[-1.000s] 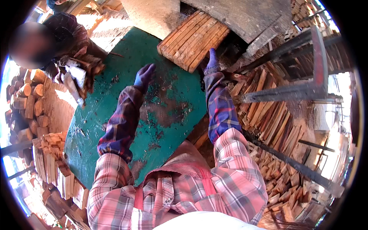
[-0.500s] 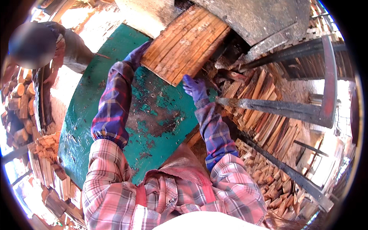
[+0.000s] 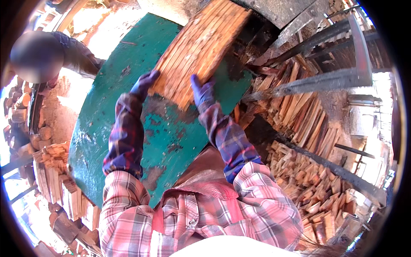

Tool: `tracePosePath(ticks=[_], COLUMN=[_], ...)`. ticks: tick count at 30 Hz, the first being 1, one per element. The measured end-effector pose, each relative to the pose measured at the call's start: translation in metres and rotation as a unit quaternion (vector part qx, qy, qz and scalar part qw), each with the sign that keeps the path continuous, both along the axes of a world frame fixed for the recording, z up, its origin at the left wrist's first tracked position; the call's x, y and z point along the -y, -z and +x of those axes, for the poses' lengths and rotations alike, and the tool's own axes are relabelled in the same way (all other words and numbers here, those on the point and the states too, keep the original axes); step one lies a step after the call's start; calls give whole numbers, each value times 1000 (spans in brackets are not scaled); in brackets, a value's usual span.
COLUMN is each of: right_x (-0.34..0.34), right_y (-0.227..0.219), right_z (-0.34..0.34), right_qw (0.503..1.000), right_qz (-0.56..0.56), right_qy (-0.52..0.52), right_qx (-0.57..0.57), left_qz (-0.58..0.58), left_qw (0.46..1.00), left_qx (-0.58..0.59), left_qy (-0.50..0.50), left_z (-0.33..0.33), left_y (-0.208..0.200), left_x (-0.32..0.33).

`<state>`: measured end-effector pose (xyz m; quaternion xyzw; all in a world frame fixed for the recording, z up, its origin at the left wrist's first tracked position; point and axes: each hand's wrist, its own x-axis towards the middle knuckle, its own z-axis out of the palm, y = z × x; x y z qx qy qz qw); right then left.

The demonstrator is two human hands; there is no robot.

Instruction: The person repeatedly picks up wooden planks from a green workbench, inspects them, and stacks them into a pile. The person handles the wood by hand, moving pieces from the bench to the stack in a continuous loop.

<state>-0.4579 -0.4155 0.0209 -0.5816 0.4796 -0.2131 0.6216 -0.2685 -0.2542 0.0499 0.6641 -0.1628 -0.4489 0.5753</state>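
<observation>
A slab of long wooden strips, packed side by side with a rough brown surface, lies slanted over the green table. My left hand, in a purple glove, grips its near left edge. On the near right side my right hand, gloved the same way, holds the strips with the thumb lying along the top. The undersides of both hands are hidden. The far end of the strips reaches to the grey metal surface at the top.
Split wood is stacked on the right beneath dark metal bars. More split pieces stand at the lower left. A co-worker is at the upper left beside the table. A grey metal plate lies beyond.
The strips have come nearer to me and turned more lengthwise, and more of their length shows. My right hand has moved left onto their side; my left hand has come nearer with them.
</observation>
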Motion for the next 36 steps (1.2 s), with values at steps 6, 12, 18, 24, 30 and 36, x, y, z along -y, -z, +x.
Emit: tracePosePath(ticks=[6, 12, 18, 24, 30, 36], right_x=[-226, -379, -377, -331, -326, -339], right_y=[-25, -63, -39, -76, -53, -61], right_z=[-85, -157, -191, -132, -70, -197], right_qw=[991, 935, 807, 958, 939, 957], right_qz=[48, 49, 440, 59, -29, 132], right_qy=[-126, -327, -387, -276, -311, -252], right_qx=[17, -129, 70, 50, 141, 61], left_qz=[37, 25, -7, -7, 90, -37], left_qw=[988, 959, 927, 925, 840, 914], left_qx=[-6, -33, -11, 72, 449, 401], left_qy=[-151, -279, -374, -372, -289, -44], left_z=[-141, -292, -379, -380, -355, -411], left_y=[-27, -14, -37, -116, -111, -123], left_x=[-264, -471, -533, -537, -450, -361])
